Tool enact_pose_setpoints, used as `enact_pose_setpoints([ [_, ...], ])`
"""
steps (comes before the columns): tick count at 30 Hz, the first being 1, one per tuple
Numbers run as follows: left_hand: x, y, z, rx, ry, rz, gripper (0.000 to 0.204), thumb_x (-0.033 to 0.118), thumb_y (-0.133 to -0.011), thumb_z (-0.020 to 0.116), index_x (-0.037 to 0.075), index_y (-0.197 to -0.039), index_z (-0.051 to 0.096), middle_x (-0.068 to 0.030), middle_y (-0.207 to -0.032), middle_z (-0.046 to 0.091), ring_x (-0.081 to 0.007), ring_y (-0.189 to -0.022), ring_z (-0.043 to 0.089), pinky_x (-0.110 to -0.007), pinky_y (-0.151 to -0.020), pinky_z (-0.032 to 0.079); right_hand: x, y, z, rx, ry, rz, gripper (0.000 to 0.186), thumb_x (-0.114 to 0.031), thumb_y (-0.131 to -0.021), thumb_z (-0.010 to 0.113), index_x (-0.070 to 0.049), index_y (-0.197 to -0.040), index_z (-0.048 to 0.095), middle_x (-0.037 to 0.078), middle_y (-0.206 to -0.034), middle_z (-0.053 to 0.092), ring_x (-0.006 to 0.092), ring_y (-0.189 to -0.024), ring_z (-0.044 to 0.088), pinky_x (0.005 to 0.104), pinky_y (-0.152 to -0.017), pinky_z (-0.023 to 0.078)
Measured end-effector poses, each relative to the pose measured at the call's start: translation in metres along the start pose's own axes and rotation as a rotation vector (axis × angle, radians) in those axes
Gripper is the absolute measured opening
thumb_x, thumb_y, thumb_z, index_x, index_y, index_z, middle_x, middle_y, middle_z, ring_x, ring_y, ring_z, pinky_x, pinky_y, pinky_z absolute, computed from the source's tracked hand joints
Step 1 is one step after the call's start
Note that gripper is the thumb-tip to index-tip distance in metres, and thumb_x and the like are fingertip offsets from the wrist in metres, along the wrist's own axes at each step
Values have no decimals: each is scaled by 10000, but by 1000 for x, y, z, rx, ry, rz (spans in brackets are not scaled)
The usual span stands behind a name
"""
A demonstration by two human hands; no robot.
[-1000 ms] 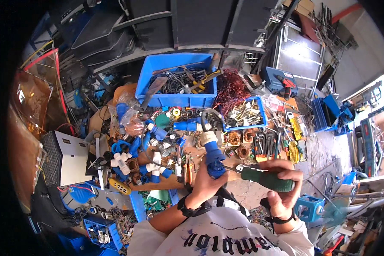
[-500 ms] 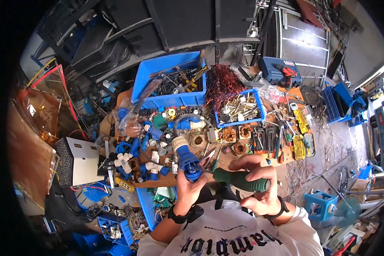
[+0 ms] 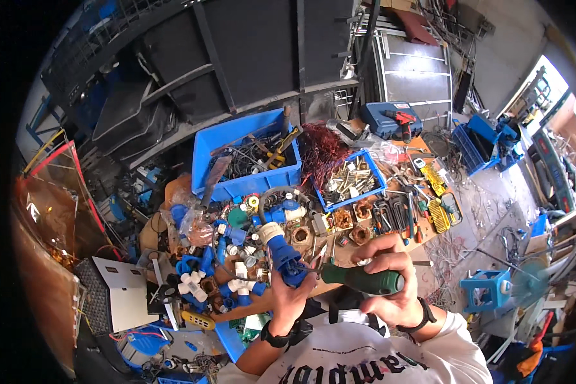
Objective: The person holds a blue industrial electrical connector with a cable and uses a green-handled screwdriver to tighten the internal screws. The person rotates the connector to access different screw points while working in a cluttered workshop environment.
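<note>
My left hand [image 3: 289, 302] is closed around a blue industrial plug [image 3: 281, 251] with a white collar at its upper end. The plug's lower end faces me, tilted towards my right. In my right hand [image 3: 395, 291] is a screwdriver [image 3: 358, 280] with a thick dark green handle. Its thin shaft points left and meets the plug's open lower end; the tip itself is hidden there. My fingers curl loosely over the handle from above, with the thumb below it. A grey cable [image 3: 269, 200] loops behind the plug's collar.
Beyond my hands, the wooden table [image 3: 339, 257] carries a large blue bin [image 3: 221, 189] of cables and tools, a blue tray [image 3: 383, 187] of metal parts and a tangle of reddish wire [image 3: 323, 150]. Blue and white plug parts [image 3: 193, 287] crowd the left; hex keys [image 3: 400, 214] lie right.
The whole view has turned and shifted, so the table sits tilted differently. Both hands keep their hold on the plug and screwdriver, with the right-hand fingers slightly changed on the handle.
</note>
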State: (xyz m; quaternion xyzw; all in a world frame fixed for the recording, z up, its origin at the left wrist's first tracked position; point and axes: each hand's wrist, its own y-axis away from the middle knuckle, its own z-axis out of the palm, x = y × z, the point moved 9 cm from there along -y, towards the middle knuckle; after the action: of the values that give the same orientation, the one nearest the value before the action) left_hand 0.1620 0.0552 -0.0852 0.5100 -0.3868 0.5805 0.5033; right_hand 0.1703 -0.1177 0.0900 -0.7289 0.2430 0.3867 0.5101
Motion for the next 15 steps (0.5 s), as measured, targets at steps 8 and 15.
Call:
enact_pose_setpoints([
  [8,28,4,-12,-53,96,-63,323,-57,-764,634,34,-1038,489,-18,-856,592,-90,-731,573,-249,-671,482,-37,7,30,66,-29,-190,565,0,-714,785,-46,-1123,397,192,-1020,590,331,-932,623,461,-823,503],
  [15,47,3,-20,-89,136,94,273,-50,-732,658,43,-951,524,-26,-838,591,-91,-772,566,-252,-736,477,-47,6,40,100,-50,-178,402,-113,-763,717,-85,-1068,457,193,-1081,457,313,-942,567,451,-800,497],
])
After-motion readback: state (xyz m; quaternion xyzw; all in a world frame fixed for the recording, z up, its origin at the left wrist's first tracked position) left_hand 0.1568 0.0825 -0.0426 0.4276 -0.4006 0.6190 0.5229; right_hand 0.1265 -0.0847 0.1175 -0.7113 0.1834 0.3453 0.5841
